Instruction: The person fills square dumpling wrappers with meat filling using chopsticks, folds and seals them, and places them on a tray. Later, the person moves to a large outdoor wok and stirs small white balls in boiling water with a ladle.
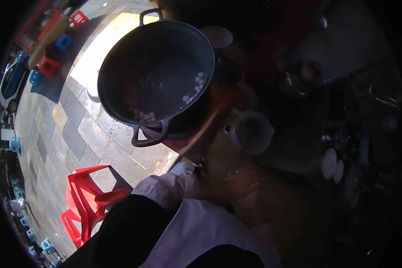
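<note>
A large dark metal pot [160, 70] with two loop handles stands in front of me. Small white pieces lie along its right inner side and paler ones at its lower left; liquid seems to fill its bottom. My left hand [216, 191], beyond a white sleeve cover and a black wristband, is in deep shade below the pot. Close beside it, and perhaps touching it, is my right hand [244, 182]. Both are dim and blurred, so their grip and anything between them cannot be made out. A whitish round bucket [253, 132] stands just above the hands.
Red plastic stools [83, 197] are at the lower left on stone paving [97, 140]. Farther left are blue stools [64, 43] and a parked car [13, 83]. A pale round dish [217, 36] is beside the pot; white round items [329, 163] show in the dark right side.
</note>
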Available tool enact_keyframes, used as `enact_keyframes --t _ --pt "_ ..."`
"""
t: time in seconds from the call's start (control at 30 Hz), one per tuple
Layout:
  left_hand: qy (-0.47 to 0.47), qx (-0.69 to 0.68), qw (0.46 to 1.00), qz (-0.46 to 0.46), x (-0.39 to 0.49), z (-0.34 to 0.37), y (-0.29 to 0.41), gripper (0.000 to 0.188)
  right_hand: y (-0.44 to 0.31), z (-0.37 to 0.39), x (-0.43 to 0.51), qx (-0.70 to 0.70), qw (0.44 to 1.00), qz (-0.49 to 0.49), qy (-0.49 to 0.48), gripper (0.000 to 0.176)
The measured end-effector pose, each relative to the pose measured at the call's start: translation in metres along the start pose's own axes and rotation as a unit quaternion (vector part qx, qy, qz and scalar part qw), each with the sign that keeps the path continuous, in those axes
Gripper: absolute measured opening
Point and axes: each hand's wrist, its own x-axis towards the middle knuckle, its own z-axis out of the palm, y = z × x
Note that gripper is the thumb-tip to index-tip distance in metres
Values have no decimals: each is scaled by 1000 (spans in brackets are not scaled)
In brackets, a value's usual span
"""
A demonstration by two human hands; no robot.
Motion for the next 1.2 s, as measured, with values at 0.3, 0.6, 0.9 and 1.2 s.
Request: enact_keyframes --t 0.3,0.6,0.9,1.2 --pt "-124 16 966 -224 2 57 -149 18 3 -75 26 -10 985 116 124 28" --pt "-85 -8 769 -634 35 190 -304 63 58 -213 45 -12 968 201 149 29" --pt "51 -581 437 -684 112 239 -371 25 86 -282 43 46 941 257 214 29" --pt "-97 13 664 -741 131 231 -380 13 77 -297 45 86 937 256 220 26"
